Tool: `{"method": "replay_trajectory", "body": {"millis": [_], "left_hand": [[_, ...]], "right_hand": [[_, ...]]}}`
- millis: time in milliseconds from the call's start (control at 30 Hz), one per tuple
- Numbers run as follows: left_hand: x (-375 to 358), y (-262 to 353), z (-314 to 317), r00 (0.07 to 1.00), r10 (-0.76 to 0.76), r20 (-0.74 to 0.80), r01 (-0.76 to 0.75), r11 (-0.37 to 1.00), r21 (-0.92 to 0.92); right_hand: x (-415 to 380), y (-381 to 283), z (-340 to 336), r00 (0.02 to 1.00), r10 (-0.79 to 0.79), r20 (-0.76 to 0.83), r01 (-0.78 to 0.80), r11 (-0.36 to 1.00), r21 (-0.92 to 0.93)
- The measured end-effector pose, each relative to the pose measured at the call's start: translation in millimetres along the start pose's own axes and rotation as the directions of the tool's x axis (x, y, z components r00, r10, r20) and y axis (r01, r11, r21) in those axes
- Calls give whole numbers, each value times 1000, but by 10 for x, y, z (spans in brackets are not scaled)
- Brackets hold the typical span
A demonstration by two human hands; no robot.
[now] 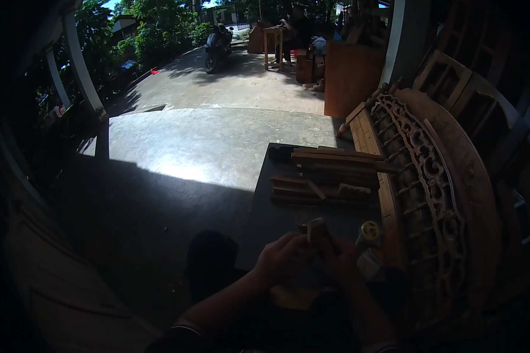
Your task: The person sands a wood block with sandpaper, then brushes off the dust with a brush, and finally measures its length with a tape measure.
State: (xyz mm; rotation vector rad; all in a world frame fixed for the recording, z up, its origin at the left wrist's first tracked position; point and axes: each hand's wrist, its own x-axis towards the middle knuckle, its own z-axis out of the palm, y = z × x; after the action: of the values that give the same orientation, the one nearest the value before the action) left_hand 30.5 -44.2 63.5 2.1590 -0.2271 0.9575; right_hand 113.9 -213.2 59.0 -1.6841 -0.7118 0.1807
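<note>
Wooden block (316, 229), gripped between left hand (280, 257) and right hand (340, 262), is best steadied evenly by both, clear of the strips (335, 157) at twelve o'clock.

hands (280, 254) around wooden piece (316, 228)

A woodworking workshop opens onto a sunlit paved yard (235, 85) at twelve o'clock; stacked wooden strips (335, 157) and carved furniture (428, 170) occupy three o'clock, wooden frames (462, 88) two o'clock.
</note>
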Motion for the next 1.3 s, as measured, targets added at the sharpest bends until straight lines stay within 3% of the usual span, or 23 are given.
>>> {"method": "replay_trajectory", "body": {"millis": [100, 167, 267, 300, 400, 500, 567, 633, 733, 833, 933, 1000, 1100, 1200, 1300], "left_hand": [[-92, -37, 68, 994, 34, -103, -37, 999, -32], [-153, -58, 174, 977, -1, -211, -13, 998, -66], [-316, -281, 266, 983, 128, -132, -119, 990, 74], [-346, -315, 267, 990, 109, -85, -103, 992, 70], [-389, -394, 237, 996, 75, 40, -77, 996, 38], [-451, -460, 238, 991, 31, 132, -26, 999, -38], [-519, -505, 227, 970, -50, 236, 69, 995, -72], [-516, -515, 193, 966, -101, 237, 122, 990, -74], [-592, -657, 245, 956, -143, 257, 165, 984, -64], [-477, -564, 173, 965, -140, 223, 160, 985, -70], [-428, -503, 178, 980, -132, 148, 152, 980, -132], [-412, -501, 167, 978, -154, 138, 175, 973, -153], [-543, -700, 228, 979, -117, 166, 155, 958, -242], [-623, -799, 288, 940, -205, 274, 255, 953, -162], [-355, -405, 119, 979, -158, 132, 175, 977, -126]], "right_hand": [[27, -138, 7, 985, -173, 3, 173, 984, -43], [34, -54, 79, 991, -131, -13, 129, 985, -117], [109, 135, 147, 983, -186, 5, 182, 956, -230], [131, 153, 157, 974, -224, 18, 221, 939, -265], [162, 69, 109, 999, -23, 24, 27, 977, -210], [141, 128, 69, 997, -22, 79, 37, 980, -196], [88, 185, 86, 982, -136, 128, 157, 973, -171], [62, 67, 115, 962, -189, 198, 206, 976, -71], [29, 78, 122, 910, -296, 290, 340, 933, -114], [58, 91, 103, 983, -67, 168, 95, 982, -160], [228, 184, 23, 992, 116, 56, -99, 962, -254], [157, 124, 89, 991, -74, 110, 101, 957, -271], [-26, -154, 222, 912, -306, 273, 364, 912, -192], [16, -136, 212, 948, -182, 262, 224, 964, -143], [219, 88, 63, 988, 56, 144, -15, 961, -275]]}}
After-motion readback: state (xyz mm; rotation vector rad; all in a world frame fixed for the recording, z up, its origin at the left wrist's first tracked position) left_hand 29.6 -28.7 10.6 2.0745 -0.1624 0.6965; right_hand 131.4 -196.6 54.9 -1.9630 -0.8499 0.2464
